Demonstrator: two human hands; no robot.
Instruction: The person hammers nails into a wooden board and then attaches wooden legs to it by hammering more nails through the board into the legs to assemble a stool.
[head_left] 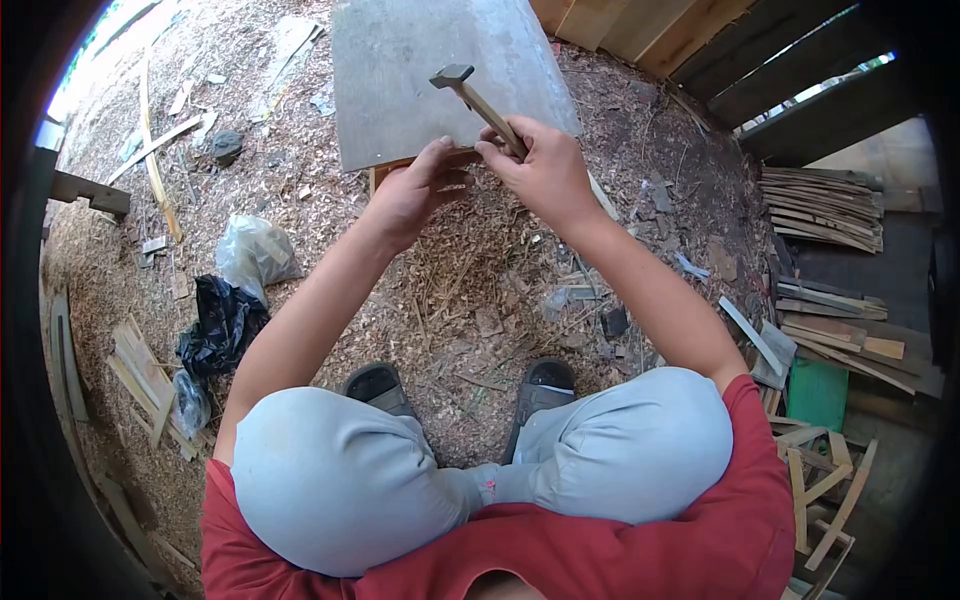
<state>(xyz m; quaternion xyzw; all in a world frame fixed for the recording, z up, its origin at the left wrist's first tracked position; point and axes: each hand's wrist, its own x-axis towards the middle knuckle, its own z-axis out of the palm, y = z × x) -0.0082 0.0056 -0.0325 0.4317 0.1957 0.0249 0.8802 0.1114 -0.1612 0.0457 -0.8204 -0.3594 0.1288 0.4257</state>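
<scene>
I squat over sawdust-covered ground. My right hand (540, 165) grips the wooden handle of a hammer (470, 92), its metal head raised up and to the left. My left hand (412, 190) rests on a small wooden piece (382, 172) at the near edge of a flat grey board (420, 70), with its fingertips pinched close to my right hand. What the fingertips pinch is too small to tell.
A clear plastic bag (255, 250) and a black bag (220, 320) lie at the left. Wood strips are stacked at the right (825, 205), and scrap pieces lie at the lower left (140, 380). A green object (818, 392) sits by my right knee. Planks lean at the top right.
</scene>
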